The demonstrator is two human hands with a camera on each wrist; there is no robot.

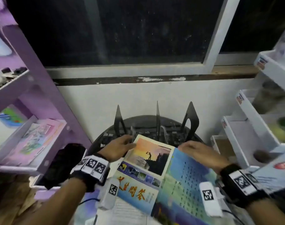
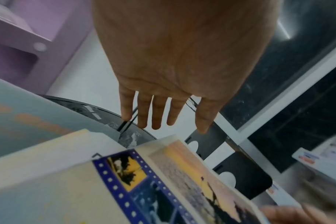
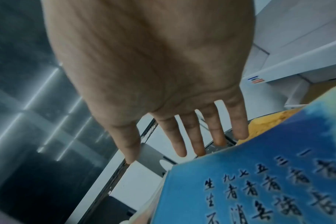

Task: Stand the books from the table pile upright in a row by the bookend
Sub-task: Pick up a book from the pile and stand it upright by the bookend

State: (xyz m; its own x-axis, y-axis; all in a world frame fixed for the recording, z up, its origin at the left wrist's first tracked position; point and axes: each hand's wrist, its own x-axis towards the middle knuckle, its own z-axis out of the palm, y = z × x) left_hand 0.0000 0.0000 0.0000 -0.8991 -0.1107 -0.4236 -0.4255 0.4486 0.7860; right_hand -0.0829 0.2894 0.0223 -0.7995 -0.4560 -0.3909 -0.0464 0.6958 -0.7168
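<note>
Thin cream paperback with sunset photo cover (image 1: 148, 153) lies flat atop pile on round dark worktop (image 1: 196, 137), partly over blue paperback with black script (image 1: 187, 179). Three black metal bookends (image 1: 189, 122) stand just behind, no books upright yet. Left hand (image 1: 118, 147) at sunset book's far-left corner, right hand (image 1: 202, 154) over blue book's far edge; fingers (image 2: 156, 115) of both straight, apart, gripping nothing. Risk: thin limp covers may buckle or slide when lifted; loose pile could shift.
</note>
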